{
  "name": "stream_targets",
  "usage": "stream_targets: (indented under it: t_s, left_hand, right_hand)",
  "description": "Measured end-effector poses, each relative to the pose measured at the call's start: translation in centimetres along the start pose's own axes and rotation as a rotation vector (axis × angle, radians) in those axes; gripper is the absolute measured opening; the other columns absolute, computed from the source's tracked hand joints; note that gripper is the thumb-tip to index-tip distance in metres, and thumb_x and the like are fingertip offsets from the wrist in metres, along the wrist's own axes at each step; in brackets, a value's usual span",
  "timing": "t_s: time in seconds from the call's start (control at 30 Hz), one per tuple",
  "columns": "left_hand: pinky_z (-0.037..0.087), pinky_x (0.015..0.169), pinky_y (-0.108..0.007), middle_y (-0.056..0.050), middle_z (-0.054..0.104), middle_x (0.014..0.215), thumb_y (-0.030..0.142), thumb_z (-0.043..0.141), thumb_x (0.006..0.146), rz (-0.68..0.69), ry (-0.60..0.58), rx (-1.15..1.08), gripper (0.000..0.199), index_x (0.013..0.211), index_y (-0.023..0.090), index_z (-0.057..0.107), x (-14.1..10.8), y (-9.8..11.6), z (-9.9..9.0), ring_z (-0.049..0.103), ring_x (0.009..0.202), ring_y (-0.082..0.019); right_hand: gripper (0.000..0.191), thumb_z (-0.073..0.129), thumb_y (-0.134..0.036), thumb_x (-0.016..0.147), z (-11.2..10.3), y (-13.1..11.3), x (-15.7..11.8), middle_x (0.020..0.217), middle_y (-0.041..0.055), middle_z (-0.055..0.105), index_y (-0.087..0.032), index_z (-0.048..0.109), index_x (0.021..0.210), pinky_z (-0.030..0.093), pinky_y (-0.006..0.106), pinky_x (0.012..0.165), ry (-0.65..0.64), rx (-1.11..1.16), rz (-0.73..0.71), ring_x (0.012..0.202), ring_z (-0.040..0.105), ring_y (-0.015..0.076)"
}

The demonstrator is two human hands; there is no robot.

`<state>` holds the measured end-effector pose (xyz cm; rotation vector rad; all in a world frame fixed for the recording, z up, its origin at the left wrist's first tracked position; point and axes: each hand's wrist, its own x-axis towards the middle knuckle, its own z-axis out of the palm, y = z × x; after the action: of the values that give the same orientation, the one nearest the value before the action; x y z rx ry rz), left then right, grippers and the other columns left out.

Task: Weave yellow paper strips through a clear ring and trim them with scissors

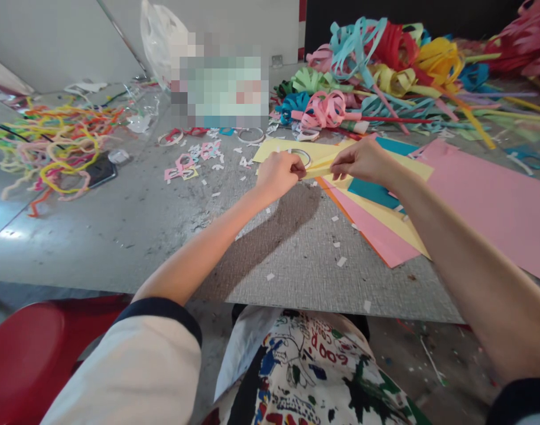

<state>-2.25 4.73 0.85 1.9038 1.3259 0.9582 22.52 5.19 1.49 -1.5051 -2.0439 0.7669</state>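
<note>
Between my two hands stretches a narrow yellow paper strip (318,170). My left hand (281,173) pinches its left end, fingers closed. At the other end, the fingertips of my right hand (356,162) are closed on the strip. A roll of tape (302,156) lies just behind, partly hidden by my left hand. Under and behind my hands are yellow sheets (270,149), with blue sheets (370,192) and a pink sheet (385,239) fanned out to the right.
Looped paper flowers (358,47) are heaped at the back right. Colourful fuzzy stems (70,141) lie tangled over a dark phone (102,172) at left. Paper scraps (217,167) dot the grey table (185,236). A large pink sheet (487,200) lies right; a red stool (26,348) stands lower left.
</note>
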Motion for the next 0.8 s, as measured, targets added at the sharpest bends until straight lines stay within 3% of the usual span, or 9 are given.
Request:
stream_targets:
  t_s: [0.13, 0.27, 0.4, 0.63, 0.8]
  left_hand:
    - [0.054, 0.096, -0.039, -0.006, 0.071, 0.065, 0.013, 0.081, 0.075, -0.019, 0.008, -0.007, 0.017, 0.063, 0.025, 0.078, 0.0, -0.6, -0.3, 0.075, 0.091, -0.029]
    - [0.054, 0.096, -0.039, -0.005, 0.069, 0.06, 0.015, 0.083, 0.075, -0.054, -0.051, -0.063, 0.017, 0.062, 0.025, 0.078, -0.1, -1.0, -0.5, 0.076, 0.086, -0.028]
    - [0.053, 0.101, -0.039, -0.003, 0.065, 0.055, 0.007, 0.083, 0.065, -0.098, -0.015, -0.141, 0.023, 0.056, 0.025, 0.073, -0.4, -0.9, -0.9, 0.076, 0.092, -0.028]
    - [0.054, 0.101, -0.041, -0.003, 0.065, 0.057, 0.008, 0.082, 0.066, -0.101, 0.004, -0.096, 0.02, 0.057, 0.025, 0.076, -0.4, -0.8, -1.4, 0.075, 0.086, -0.027]
    - [0.056, 0.101, -0.042, -0.004, 0.064, 0.055, 0.01, 0.081, 0.068, -0.03, 0.022, -0.085, 0.02, 0.056, 0.025, 0.075, -0.1, -1.1, -1.0, 0.076, 0.085, -0.028]
  right_hand:
    - [0.016, 0.076, -0.016, 0.092, -0.7, -0.5, -0.7, 0.084, 0.012, 0.082, -0.02, 0.077, 0.076, 0.059, 0.036, 0.078, -0.02, 0.015, 0.01, 0.076, 0.075, 0.0216]
    - [0.022, 0.071, -0.009, 0.09, -1.2, -0.5, -1.0, 0.079, 0.0143, 0.081, -0.018, 0.073, 0.071, 0.057, 0.033, 0.076, -0.022, -0.032, 0.031, 0.071, 0.072, 0.0193]
    - [0.017, 0.074, -0.01, 0.091, -1.4, 0.1, -1.0, 0.082, 0.0142, 0.082, -0.018, 0.076, 0.075, 0.057, 0.032, 0.074, -0.015, 0.004, 0.013, 0.07, 0.071, 0.018]
    - [0.018, 0.071, -0.008, 0.089, -1.5, 1.3, -0.4, 0.077, 0.0104, 0.08, -0.018, 0.077, 0.075, 0.056, 0.035, 0.078, 0.079, -0.047, 0.055, 0.075, 0.074, 0.0204]
    - [0.012, 0.085, -0.029, 0.087, -1.3, 1.7, 0.0, 0.081, 0.0067, 0.081, -0.024, 0.079, 0.079, 0.059, 0.04, 0.084, 0.219, -0.131, 0.055, 0.088, 0.079, 0.0292]
